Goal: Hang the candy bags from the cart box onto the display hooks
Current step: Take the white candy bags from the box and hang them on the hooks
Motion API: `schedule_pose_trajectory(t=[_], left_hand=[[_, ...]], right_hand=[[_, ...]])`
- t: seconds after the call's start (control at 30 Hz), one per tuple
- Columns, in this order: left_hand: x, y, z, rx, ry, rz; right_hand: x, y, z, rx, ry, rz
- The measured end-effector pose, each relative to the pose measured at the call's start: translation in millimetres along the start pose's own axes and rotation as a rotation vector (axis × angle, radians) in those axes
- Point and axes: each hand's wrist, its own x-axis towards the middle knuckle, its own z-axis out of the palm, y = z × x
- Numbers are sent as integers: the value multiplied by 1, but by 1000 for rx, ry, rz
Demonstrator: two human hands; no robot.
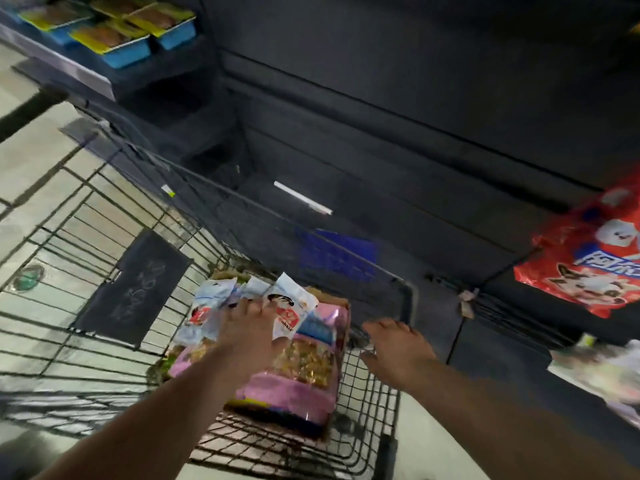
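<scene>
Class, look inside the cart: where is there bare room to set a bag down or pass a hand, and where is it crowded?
Free: the wire cart floor between the box and the cart's right wall, under the right hand, and the strip nearest the camera. Crowded: the box itself, piled with pale bags and a pink bag beneath the left hand.

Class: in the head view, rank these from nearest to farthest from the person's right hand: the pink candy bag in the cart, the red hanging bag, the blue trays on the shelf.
From the right hand:
1. Pink candy bag, just left, in the wire cart.
2. Red hanging bag, upper right on the display.
3. Blue trays, far upper left on the shelf.
</scene>
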Motion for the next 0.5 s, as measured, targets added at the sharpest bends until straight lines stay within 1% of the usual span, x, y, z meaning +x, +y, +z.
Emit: schedule_pose_trajectory(t=[0.2,0.33,0.43,0.5], left_hand=[[42,-51,22,6,-111,9],[64,-70,33,-37,-136,-15],[80,-82,43,-68,-154,-21],[92,-89,50,-130,-174,-37]], right_hand=[[49,-42,24,49,-91,75],[83,-61,38,113,-153,87],[110,-72,49,166,-168,100],[127,-80,56,213,-170,112]])
